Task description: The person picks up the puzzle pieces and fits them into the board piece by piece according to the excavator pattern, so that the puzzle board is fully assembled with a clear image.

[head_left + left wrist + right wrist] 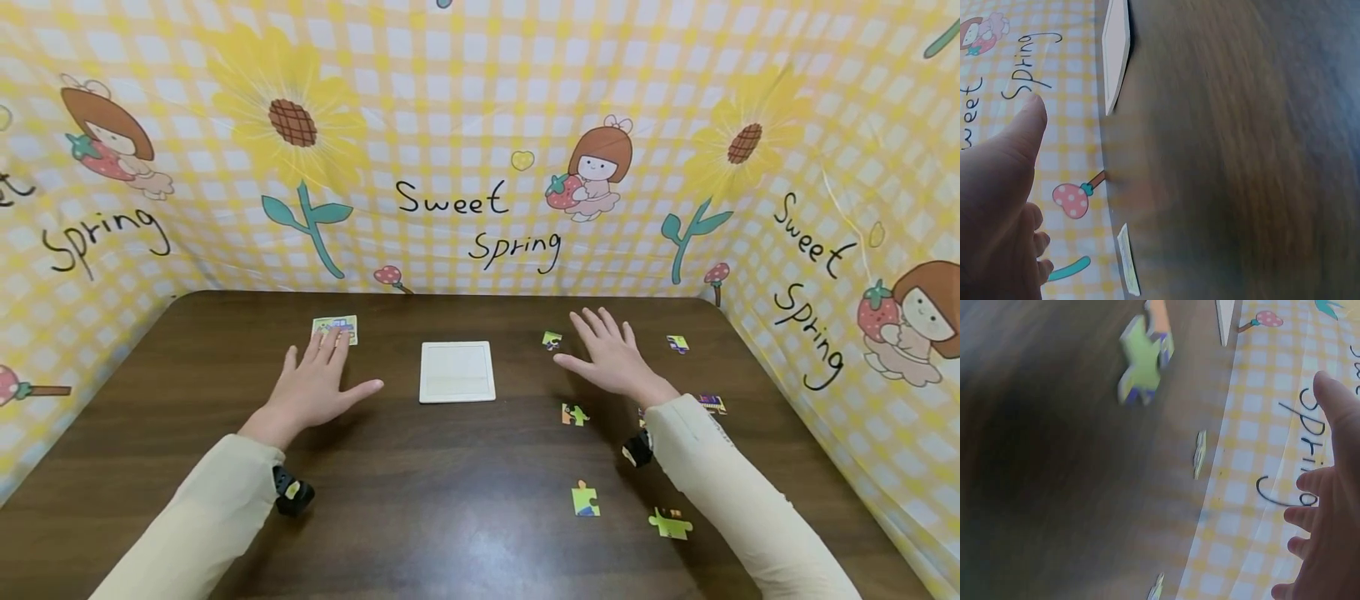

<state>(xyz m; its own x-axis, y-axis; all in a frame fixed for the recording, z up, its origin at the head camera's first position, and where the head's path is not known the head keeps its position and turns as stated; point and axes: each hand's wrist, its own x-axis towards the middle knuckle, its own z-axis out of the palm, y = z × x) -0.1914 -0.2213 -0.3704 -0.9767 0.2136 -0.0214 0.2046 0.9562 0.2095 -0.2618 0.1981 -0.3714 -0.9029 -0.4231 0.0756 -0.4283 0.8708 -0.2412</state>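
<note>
Jigsaw pieces [575, 415] lay scattered over the right side of the worktop [420, 500], some partly hidden behind the right sleeve [750, 500]. The right hand [615, 360] hung above them, fingers spread, with nothing in its grasp. The left hand [311, 390] was likewise spread and unburdened; its fingertips overlapped the picture card [339, 322] in the head view, though the left wrist view showed them off it. Between the hands lay the white tray [457, 372], with no piece set in it, so the work seemed to be at its start. The next move probably called for the right hand to come down and pinch one piece by its rim, since such flat shapes offer little to grip. Open room looked ample around the tray and towards the near side, whereas the checked cloth [450, 125] stood along the far edge, leaving less space behind the card
</note>
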